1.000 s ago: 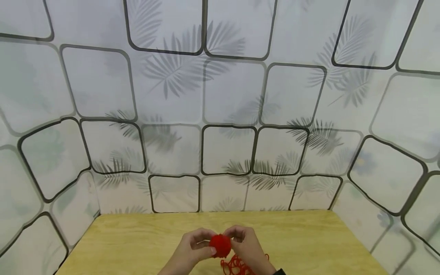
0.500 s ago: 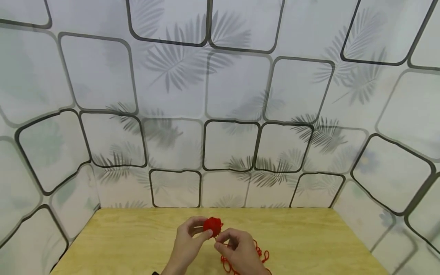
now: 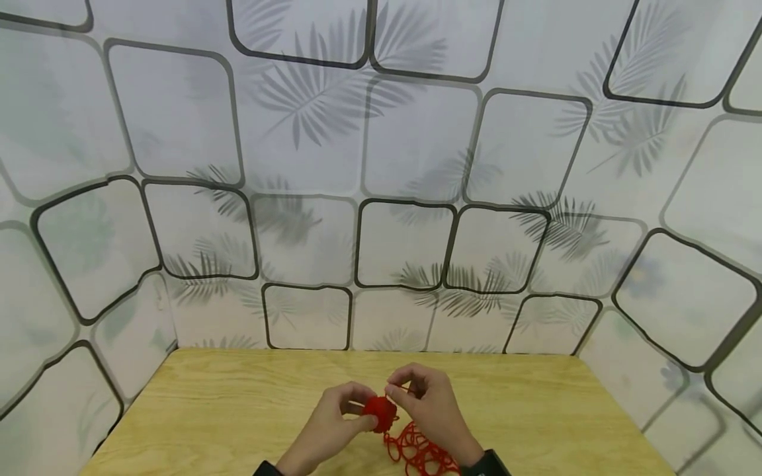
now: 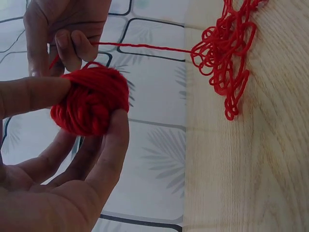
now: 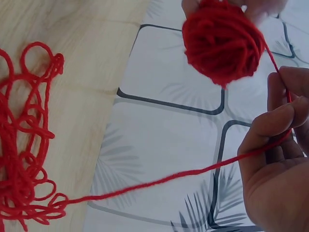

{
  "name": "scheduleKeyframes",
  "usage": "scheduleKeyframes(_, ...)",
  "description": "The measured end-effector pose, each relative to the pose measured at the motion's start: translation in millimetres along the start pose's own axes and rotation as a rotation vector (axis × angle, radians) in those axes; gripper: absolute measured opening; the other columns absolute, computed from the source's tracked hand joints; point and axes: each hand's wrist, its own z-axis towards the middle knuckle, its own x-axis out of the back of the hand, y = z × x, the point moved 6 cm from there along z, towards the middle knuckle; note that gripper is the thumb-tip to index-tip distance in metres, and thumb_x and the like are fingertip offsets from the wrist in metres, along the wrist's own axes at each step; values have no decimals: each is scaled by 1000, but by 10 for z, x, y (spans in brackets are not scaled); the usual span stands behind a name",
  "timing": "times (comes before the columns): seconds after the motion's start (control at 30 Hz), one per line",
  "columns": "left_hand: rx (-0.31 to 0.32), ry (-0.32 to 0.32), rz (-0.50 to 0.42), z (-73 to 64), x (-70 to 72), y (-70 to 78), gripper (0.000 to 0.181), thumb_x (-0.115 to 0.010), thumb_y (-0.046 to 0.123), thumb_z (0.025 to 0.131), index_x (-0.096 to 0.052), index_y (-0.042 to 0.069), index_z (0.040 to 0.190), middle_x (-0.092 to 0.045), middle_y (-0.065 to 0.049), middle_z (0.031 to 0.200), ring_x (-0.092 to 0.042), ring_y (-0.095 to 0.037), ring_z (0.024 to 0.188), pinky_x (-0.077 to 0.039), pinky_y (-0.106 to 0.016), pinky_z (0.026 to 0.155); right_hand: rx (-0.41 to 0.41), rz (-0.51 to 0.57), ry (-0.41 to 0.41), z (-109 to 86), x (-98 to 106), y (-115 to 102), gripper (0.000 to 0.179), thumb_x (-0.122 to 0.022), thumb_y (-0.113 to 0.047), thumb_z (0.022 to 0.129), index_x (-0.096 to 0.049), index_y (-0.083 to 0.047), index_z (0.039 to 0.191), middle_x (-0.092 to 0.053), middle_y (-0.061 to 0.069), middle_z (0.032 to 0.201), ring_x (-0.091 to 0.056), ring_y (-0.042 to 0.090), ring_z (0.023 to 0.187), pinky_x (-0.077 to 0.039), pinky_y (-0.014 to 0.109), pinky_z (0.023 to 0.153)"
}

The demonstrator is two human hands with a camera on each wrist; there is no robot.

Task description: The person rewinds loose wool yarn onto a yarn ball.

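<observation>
A small ball of red yarn [image 3: 380,414] is pinched between the thumb and fingers of my left hand [image 3: 336,418]. Its wound strands show closely in the left wrist view, where the yarn ball [image 4: 91,101] sits at the fingertips. To its right, my right hand [image 3: 430,403] grips the yarn strand [image 5: 178,175] with curled fingers. From that hand one end runs taut up to the ball, and the other leads down to a loose, looped heap of red yarn [image 3: 419,449] on the table.
The wooden table [image 3: 256,383] spreads under both hands. Behind it and along both sides hangs a pale curtain [image 3: 309,238] with dark rounded squares and leaf prints. Dark cuffs [image 3: 487,464] show at the wrists.
The right hand first touched the ball, dropped below it to the right, and now is raised at its upper right with the strand. The left hand has kept hold of the ball, shifting slightly.
</observation>
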Motion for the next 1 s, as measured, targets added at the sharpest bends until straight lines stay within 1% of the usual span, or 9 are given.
scheduleKeyframes(0.13, 5, -79, -51, -16, -22, -15, 25, -69, 2, 90, -66, -3, 115, -69, -9, 107, -68, -28, 96, -59, -40, 79, 2, 29, 25, 60, 38, 26, 5, -75, -10, 91, -74, -7, 96, -70, 6, 86, -38, 6, 52, -34, 20, 51)
scheduleKeyframes(0.33, -36, -243, -226, -84, -59, 20, 29, -65, 3, 96, -62, -7, 122, -69, -10, 113, -69, -24, 99, -58, -33, 83, -45, 64, 47, 95, 34, 197, 8, -75, -10, 92, -74, -4, 97, -71, 9, 89, -49, 9, 61, -40, 20, 56)
scheduleKeyframes(0.47, -63, -266, -305, -107, -44, 104, 31, -64, 7, 98, -59, -8, 126, -67, -9, 117, -68, -22, 104, -57, -33, 87, -101, 74, -1, 70, -27, 367, 11, -74, -10, 93, -74, -2, 99, -71, 9, 91, -54, 11, 66, -46, 21, 60)
scheduleKeyframes(0.53, -67, -230, -337, -102, -23, 145, 31, -64, 8, 99, -59, -7, 126, -67, -8, 118, -67, -22, 106, -57, -34, 89, -122, 86, -26, 47, -61, 423, 9, -73, -7, 93, -74, -1, 100, -71, 8, 92, -53, 11, 64, -47, 22, 59)
scheduleKeyframes(0.6, -63, -165, -370, -90, 5, 178, 33, -66, 8, 98, -59, -7, 126, -67, -9, 119, -67, -22, 107, -56, -35, 91, -136, 100, -47, 20, -95, 450, 9, -73, -5, 93, -74, -1, 101, -72, 7, 92, -50, 11, 61, -46, 22, 56)
scheduleKeyframes(0.67, -55, -76, -394, -74, 39, 193, 34, -67, 7, 97, -58, -7, 127, -67, -10, 120, -67, -21, 107, -55, -35, 92, -144, 106, -62, -16, -128, 444, 10, -74, -5, 92, -74, -1, 101, -71, 6, 89, -45, 10, 58, -41, 22, 53)
scheduleKeyframes(0.77, -44, 75, -392, -45, 100, 181, 38, -69, 8, 96, -56, -8, 129, -66, -12, 121, -67, -22, 108, -56, -36, 92, -155, 104, -91, -78, -185, 403, 11, -75, -9, 92, -74, -1, 100, -70, 5, 88, -47, 9, 59, -41, 22, 53)
scheduleKeyframes(0.9, -53, 236, -286, -20, 167, 150, 39, -71, 11, 96, -58, -7, 128, -65, -14, 122, -66, -25, 109, -57, -35, 89, -158, 72, -109, -146, -233, 311, 8, -75, -10, 92, -74, -4, 97, -70, 3, 86, -50, 9, 61, -44, 22, 55)
scheduleKeyframes(1.0, -73, 278, -189, -3, 181, 132, 36, -72, 8, 93, -60, -6, 125, -65, -16, 121, -65, -29, 109, -58, -35, 86, -131, 27, -84, -162, -219, 221, 4, -75, -11, 91, -74, -8, 95, -68, 1, 83, -44, 7, 56, -41, 21, 52)
